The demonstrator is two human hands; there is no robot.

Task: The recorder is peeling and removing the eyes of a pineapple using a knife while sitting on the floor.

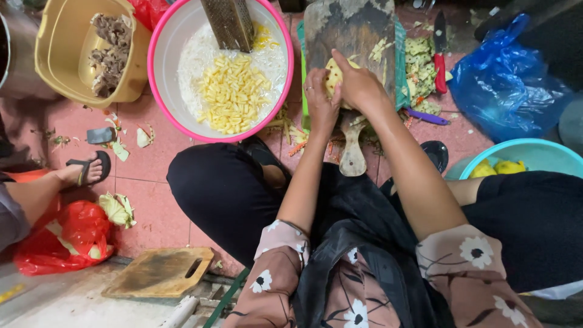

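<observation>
My left hand (320, 100) and my right hand (358, 85) both grip a pale yellow peeled vegetable (333, 78) on a dark, worn wooden cutting board (351, 30) that lies on the floor in front of my knees. The board's handle (352, 152) points toward me. Just left of the board stands a pink-rimmed white basin (164, 42) holding yellow cut sticks (232, 91), white shreds and a metal grater (228, 23).
A red-handled knife (439, 64) and peel scraps lie right of the board. Also around: a blue plastic bag (504, 79), a teal bowl (534, 152) with yellow pieces, a yellow tub (54, 54) with brown pieces, another person's sandalled foot (85, 170), a red bag (67, 237), a second wooden board (159, 272).
</observation>
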